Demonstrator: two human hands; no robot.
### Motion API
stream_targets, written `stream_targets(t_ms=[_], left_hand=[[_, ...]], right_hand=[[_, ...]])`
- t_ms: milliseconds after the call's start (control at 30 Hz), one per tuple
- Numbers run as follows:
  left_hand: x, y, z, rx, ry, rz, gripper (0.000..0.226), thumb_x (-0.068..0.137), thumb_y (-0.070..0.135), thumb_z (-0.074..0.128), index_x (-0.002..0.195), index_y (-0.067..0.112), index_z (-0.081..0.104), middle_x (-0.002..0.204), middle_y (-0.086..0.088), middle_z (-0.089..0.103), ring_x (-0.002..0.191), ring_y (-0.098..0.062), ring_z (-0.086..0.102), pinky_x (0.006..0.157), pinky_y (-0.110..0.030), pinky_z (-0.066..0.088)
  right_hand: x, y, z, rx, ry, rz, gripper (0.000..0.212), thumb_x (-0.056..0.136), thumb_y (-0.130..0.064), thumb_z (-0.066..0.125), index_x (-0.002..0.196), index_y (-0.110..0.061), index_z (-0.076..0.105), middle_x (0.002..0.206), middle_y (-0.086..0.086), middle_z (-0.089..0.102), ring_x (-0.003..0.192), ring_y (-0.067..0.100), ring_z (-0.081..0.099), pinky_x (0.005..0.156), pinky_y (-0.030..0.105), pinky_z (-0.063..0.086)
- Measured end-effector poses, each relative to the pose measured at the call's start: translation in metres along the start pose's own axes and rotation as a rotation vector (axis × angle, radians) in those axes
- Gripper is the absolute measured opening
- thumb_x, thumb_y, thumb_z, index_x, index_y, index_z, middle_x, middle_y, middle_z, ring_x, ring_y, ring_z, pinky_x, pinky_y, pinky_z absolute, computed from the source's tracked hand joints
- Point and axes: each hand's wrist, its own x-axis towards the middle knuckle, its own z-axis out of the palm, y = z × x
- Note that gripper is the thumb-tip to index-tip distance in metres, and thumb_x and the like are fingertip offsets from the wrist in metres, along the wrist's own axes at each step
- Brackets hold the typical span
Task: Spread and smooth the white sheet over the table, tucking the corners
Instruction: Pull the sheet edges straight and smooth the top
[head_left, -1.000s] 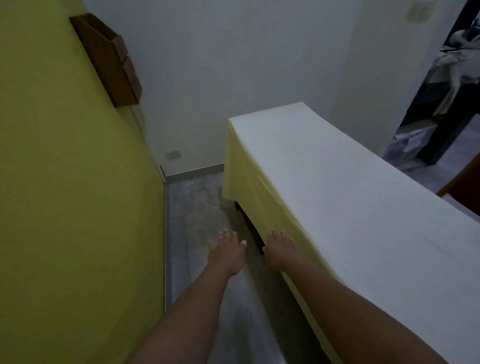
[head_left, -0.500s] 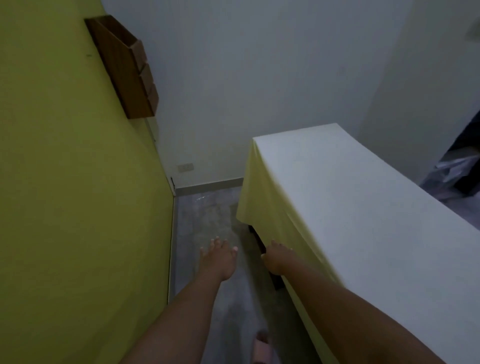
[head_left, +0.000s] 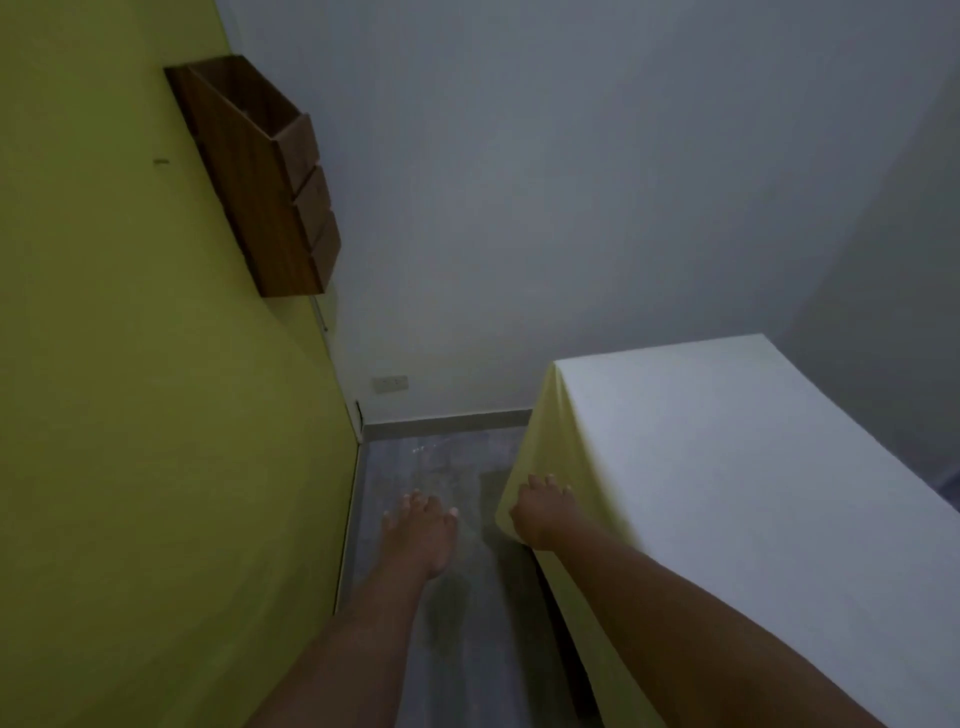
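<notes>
I count two hands, one sheet, one surface, one wooden wall rack with three pockets, and one socket plate.

The white sheet (head_left: 727, 467) lies flat over the top of the surface (head_left: 563, 618) and hangs down its long side, where the cloth looks yellowish. Only a dark strip of the surface shows below the hem. The right hand (head_left: 543, 512) lies against that hanging side, close to the far corner of the surface. Its fingers are stretched out on the cloth and do not pinch it. The left hand (head_left: 421, 535) is off the surface, out over the floor beside it. It is spread open and holds nothing.

Half a second ago the right hand was lower on the hanging side and farther from the far corner, so it has slid along towards that corner. The left hand has stayed open at its side. The slipper seen then near the foot of the surface is out of view.

A grey floor (head_left: 441, 467) runs along the surface's long side. Across the floor from the surface stands a yellow-green wall (head_left: 130, 364) carrying the rack (head_left: 260, 182). A white wall (head_left: 571, 182) closes the room beyond the surface's far end, and the socket plate (head_left: 389, 383) sits low on it.
</notes>
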Motion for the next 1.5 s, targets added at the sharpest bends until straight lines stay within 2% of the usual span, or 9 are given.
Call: stream_targets(t_ms=[300, 533, 667, 933, 1067, 1233, 1333, 1500], left_hand=[[0.173, -0.025, -0.073, 0.071, -0.043, 0.038, 0.058, 0.102, 0.041, 0.015, 0.151, 0.01, 0.017, 0.16, -0.011, 0.006, 0.148, -0.026, 0.002, 0.118, -0.049, 0.003], [0.316, -0.002, -0.15, 0.179, -0.092, 0.189, 0.057, 0.103, 0.04, 0.017, 0.151, 0.009, 0.015, 0.16, -0.014, 0.004, 0.147, -0.029, 0.003, 0.118, -0.05, 0.006], [0.374, 0.039, -0.168, 0.234, -0.128, 0.316, 0.056, 0.103, 0.039, 0.016, 0.151, 0.01, 0.015, 0.16, -0.013, 0.003, 0.148, -0.027, 0.001, 0.118, -0.051, 0.006], [0.482, 0.147, -0.18, 0.332, -0.189, 0.51, 0.057, 0.103, 0.04, 0.015, 0.152, 0.011, 0.011, 0.161, -0.011, 0.0, 0.148, -0.026, -0.001, 0.118, -0.05, 0.004], [0.522, 0.203, -0.182, 0.356, -0.188, 0.607, 0.057, 0.102, 0.04, 0.016, 0.151, 0.012, 0.014, 0.161, -0.011, 0.002, 0.148, -0.026, 0.002, 0.118, -0.05, 0.006], [0.557, 0.251, -0.176, 0.393, -0.244, 0.684, 0.056, 0.102, 0.041, 0.016, 0.15, 0.011, 0.019, 0.16, -0.012, 0.008, 0.147, -0.027, 0.006, 0.117, -0.05, 0.009], [0.577, 0.283, -0.17, 0.408, -0.265, 0.745, 0.056, 0.102, 0.041, 0.018, 0.148, 0.011, 0.023, 0.159, -0.013, 0.011, 0.147, -0.028, 0.009, 0.116, -0.052, 0.011], [0.605, 0.345, -0.156, 0.482, -0.346, 0.914, 0.059, 0.102, 0.044, 0.017, 0.15, 0.011, 0.019, 0.16, -0.012, 0.009, 0.147, -0.027, 0.007, 0.117, -0.051, 0.009]], right_hand=[[0.159, -0.024, -0.048, 0.044, -0.043, 0.067, 0.055, 0.1, -0.019, 0.034, 0.15, -0.006, 0.016, 0.16, 0.012, 0.006, 0.147, 0.032, 0.005, 0.117, 0.052, 0.009], [0.258, -0.018, -0.118, 0.133, 0.074, 0.236, 0.055, 0.101, -0.026, 0.031, 0.149, -0.003, 0.019, 0.16, 0.013, 0.01, 0.146, 0.033, 0.009, 0.116, 0.051, 0.014], [0.293, 0.015, -0.146, 0.169, 0.098, 0.351, 0.054, 0.099, -0.021, 0.031, 0.149, -0.002, 0.019, 0.16, 0.014, 0.009, 0.146, 0.034, 0.008, 0.117, 0.052, 0.011], [0.353, 0.096, -0.187, 0.247, 0.113, 0.525, 0.054, 0.102, -0.026, 0.027, 0.149, -0.001, 0.018, 0.16, 0.015, 0.008, 0.146, 0.035, 0.008, 0.118, 0.052, 0.011], [0.376, 0.139, -0.208, 0.258, 0.128, 0.626, 0.053, 0.101, -0.025, 0.027, 0.148, 0.0, 0.021, 0.158, 0.017, 0.013, 0.145, 0.035, 0.012, 0.117, 0.051, 0.014], [0.386, 0.178, -0.214, 0.341, 0.13, 0.723, 0.054, 0.102, -0.028, 0.026, 0.147, -0.001, 0.022, 0.159, 0.016, 0.011, 0.146, 0.034, 0.009, 0.117, 0.051, 0.012], [0.388, 0.202, -0.214, 0.368, 0.165, 0.849, 0.052, 0.1, -0.028, 0.03, 0.146, -0.003, 0.026, 0.158, 0.015, 0.014, 0.145, 0.033, 0.013, 0.116, 0.049, 0.015], [0.388, 0.241, -0.219, 0.47, 0.197, 1.066, 0.052, 0.1, -0.023, 0.03, 0.147, -0.004, 0.024, 0.16, 0.011, 0.009, 0.146, 0.031, 0.01, 0.117, 0.048, 0.01]])
